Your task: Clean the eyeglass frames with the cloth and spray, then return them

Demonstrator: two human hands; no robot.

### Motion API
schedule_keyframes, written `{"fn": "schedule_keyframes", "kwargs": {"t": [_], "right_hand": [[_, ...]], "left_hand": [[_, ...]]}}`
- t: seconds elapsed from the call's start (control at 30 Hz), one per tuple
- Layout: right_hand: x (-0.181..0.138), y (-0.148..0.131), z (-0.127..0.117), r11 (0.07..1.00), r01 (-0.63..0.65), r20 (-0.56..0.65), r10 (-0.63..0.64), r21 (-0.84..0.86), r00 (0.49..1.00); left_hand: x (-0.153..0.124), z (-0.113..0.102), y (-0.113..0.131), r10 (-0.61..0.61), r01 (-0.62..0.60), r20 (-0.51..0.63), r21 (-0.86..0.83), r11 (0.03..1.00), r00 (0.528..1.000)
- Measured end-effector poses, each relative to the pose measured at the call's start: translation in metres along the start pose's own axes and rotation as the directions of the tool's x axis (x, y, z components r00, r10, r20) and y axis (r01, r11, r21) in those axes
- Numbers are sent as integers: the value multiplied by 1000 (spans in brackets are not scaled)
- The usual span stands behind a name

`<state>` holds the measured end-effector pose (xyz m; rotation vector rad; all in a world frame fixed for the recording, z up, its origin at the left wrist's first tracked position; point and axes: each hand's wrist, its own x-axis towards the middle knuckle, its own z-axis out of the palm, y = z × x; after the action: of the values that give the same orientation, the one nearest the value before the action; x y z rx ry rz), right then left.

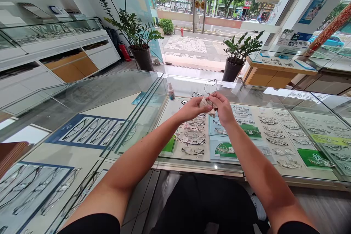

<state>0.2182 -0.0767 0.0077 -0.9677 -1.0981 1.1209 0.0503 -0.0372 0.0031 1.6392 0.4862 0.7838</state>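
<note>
Both my hands are raised together over a glass display counter (274,95). My left hand (192,109) pinches a small pale cleaning cloth (206,104). My right hand (223,108) grips a pair of thin-rimmed glasses (210,87), whose lens stands up above my fingers. The cloth lies between the two hands, against the glasses. Under the glass, rows of spectacle frames (193,131) lie on trays with green cards. A small white spray bottle (171,91) with a blue label stands on the counter left of my hands.
A second glass counter (82,117) runs to my left with more frames on blue-edged trays. Two potted plants (141,40) (237,53) stand by the glass shopfront. White wall cabinets line the left, and a wooden display case (276,67) stands at the right.
</note>
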Motion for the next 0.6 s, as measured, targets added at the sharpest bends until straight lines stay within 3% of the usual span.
{"fn": "schedule_keyframes", "kwargs": {"t": [0.17, 0.4, 0.6], "right_hand": [[1, 3, -1, 1000, -18, -5, 18, 14, 1000], [2, 2, -4, 999, -18, -7, 19, 38, 1000], [4, 6, -5, 1000, -25, -9, 25, -11, 1000]], "left_hand": [[0, 1, 0, 3, -2, -63, 23, 1000, 998], [0, -1, -1, 25, -24, -13, 30, 999, 1000], [0, -3, -4, 6, -2, -76, 58, 998, 997]]}}
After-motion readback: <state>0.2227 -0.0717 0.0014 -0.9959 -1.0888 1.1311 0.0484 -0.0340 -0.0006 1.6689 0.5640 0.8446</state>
